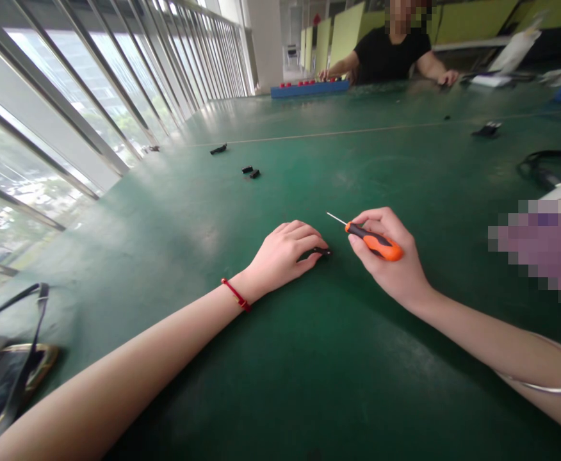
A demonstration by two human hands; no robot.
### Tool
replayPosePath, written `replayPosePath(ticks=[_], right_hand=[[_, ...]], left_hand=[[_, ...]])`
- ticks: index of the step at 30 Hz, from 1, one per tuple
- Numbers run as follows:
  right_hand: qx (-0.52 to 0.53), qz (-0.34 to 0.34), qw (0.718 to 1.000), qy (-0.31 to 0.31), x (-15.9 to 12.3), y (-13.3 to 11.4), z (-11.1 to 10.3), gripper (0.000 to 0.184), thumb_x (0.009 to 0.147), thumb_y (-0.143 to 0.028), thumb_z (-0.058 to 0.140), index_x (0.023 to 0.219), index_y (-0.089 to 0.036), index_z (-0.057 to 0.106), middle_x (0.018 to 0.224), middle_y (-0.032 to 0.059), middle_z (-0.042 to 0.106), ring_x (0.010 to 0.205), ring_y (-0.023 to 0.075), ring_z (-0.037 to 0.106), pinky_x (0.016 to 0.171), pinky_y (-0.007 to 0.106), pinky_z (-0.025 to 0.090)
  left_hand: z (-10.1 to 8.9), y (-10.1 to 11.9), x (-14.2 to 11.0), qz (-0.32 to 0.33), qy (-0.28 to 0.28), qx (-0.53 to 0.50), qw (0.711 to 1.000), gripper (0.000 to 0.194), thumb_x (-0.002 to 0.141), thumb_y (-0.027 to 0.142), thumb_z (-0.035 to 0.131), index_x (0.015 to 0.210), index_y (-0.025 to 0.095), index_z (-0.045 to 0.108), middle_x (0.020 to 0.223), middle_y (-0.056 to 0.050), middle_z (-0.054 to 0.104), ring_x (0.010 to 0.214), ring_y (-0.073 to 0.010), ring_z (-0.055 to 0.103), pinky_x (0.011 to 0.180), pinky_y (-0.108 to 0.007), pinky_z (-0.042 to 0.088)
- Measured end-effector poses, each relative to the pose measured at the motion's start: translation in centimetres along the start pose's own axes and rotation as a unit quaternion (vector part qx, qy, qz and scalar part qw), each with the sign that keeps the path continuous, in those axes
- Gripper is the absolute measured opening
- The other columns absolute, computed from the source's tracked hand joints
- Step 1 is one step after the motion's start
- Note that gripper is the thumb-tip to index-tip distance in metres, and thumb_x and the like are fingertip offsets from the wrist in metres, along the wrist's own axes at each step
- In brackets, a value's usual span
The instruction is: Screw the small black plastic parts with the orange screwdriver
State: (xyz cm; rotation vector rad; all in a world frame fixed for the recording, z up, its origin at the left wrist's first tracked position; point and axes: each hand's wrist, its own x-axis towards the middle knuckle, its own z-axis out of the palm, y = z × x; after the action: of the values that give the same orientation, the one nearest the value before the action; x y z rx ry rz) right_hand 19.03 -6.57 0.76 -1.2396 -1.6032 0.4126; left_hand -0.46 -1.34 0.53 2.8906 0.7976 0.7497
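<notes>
Orange and black, the screwdriver [376, 244] shows brightly over the green tabletop [271, 384], gripped in the person's right hand [398, 259]. From where I stand, that forearm slants in from the lower right, and the hand is turned so that thumb and fingers close around the front of the handle, the rounded butt lying toward the palm. The thin metal shaft points up and away to the left, its tip clear of everything. The left arm reaches in from the lower left, nearly straight, a red cord bracelet [235, 294] round its wrist; a silver bangle [544, 387] circles the right forearm. The left hand [287, 253] lies low at the table, back upward, fingers curved forward, thumb and forefinger pinching a small black piece [323, 251]. The two hands are apart, the tool's tip near the piece but not touching it. The piece is dark, narrow and mostly covered by the fingers, so I can't make out its full shape. Farther up the table two little black blocks [254, 173] lie close together, with a longer black piece [218, 149] beyond them to the left.
</notes>
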Motion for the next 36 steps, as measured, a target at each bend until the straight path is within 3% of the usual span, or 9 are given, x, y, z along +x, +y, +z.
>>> replayPosePath(ticks=[5,8,16,23,30,34,36], right_hand=[[0.028,-0.019,0.999,0.008,-0.2,-0.4,-0.1,0.012,0.074,-0.017,0.057,0.080,-0.023,0.049,0.072,-0.0013,0.064,0.062,0.0139,0.061,0.056,0.025,0.046],[0.028,-0.048,0.998,0.002,-0.5,-0.6,-0.3,0.012,0.074,-0.016,0.057,0.077,-0.023,0.049,0.068,-0.0014,0.063,0.060,0.0143,0.061,0.055,0.025,0.046],[0.034,-0.080,0.993,-0.078,-0.8,-0.5,-0.1,0.012,0.076,-0.015,0.058,0.083,-0.022,0.051,0.073,-0.0026,0.062,0.059,0.0106,0.060,0.056,0.022,0.046],[0.036,-0.071,0.992,-0.097,-0.7,-0.5,0.0,0.012,0.076,-0.015,0.058,0.084,-0.022,0.051,0.076,-0.0019,0.061,0.060,0.0101,0.059,0.056,0.022,0.047],[0.002,-0.061,0.997,-0.049,-0.7,-1.0,0.0,0.009,0.079,-0.024,0.061,0.082,-0.024,0.052,0.070,-0.0021,0.063,0.063,0.0131,0.062,0.062,0.027,0.049],[0.014,-0.058,0.998,0.014,-0.9,-1.2,0.3,0.022,0.075,-0.019,0.062,0.092,-0.024,0.050,0.069,-0.0030,0.059,0.061,0.0133,0.060,0.058,0.026,0.048],[0.017,-0.057,0.998,0.005,-1.0,-1.4,0.3,0.024,0.075,-0.020,0.062,0.094,-0.024,0.048,0.063,-0.0051,0.054,0.055,0.0122,0.056,0.056,0.026,0.046]], left_hand=[[-0.2,-0.8,-0.1,-0.154,0.067,0.055,0.984,0.013,0.086,0.026,0.054,0.091,0.020,0.065,0.092,-0.002,0.067,0.086,-0.0179,0.056,0.077,-0.030,0.044],[-0.4,-1.2,-0.2,-0.187,0.072,0.104,0.974,0.012,0.085,0.025,0.055,0.089,0.021,0.065,0.092,-0.003,0.067,0.086,-0.0193,0.056,0.076,-0.032,0.043],[-0.2,-1.1,-0.1,-0.176,0.055,0.137,0.973,0.015,0.084,0.024,0.053,0.086,0.021,0.067,0.090,-0.003,0.068,0.085,-0.0200,0.056,0.074,-0.033,0.042],[-0.1,-1.3,-0.2,-0.168,0.056,0.132,0.975,0.014,0.083,0.024,0.053,0.085,0.021,0.067,0.089,-0.002,0.068,0.085,-0.0201,0.056,0.073,-0.032,0.043],[-0.2,-1.2,-0.1,-0.162,0.052,0.129,0.977,0.015,0.083,0.022,0.053,0.084,0.021,0.067,0.089,-0.002,0.069,0.086,-0.0203,0.057,0.073,-0.032,0.043],[-0.2,-1.1,-0.1,-0.155,0.052,0.132,0.978,0.015,0.083,0.022,0.053,0.084,0.021,0.067,0.086,-0.003,0.069,0.089,-0.0212,0.056,0.075,-0.033,0.043],[-0.2,-1.1,-0.1,-0.153,0.053,0.135,0.977,0.014,0.083,0.021,0.053,0.083,0.021,0.067,0.086,-0.003,0.068,0.089,-0.0212,0.056,0.074,-0.033,0.043]])
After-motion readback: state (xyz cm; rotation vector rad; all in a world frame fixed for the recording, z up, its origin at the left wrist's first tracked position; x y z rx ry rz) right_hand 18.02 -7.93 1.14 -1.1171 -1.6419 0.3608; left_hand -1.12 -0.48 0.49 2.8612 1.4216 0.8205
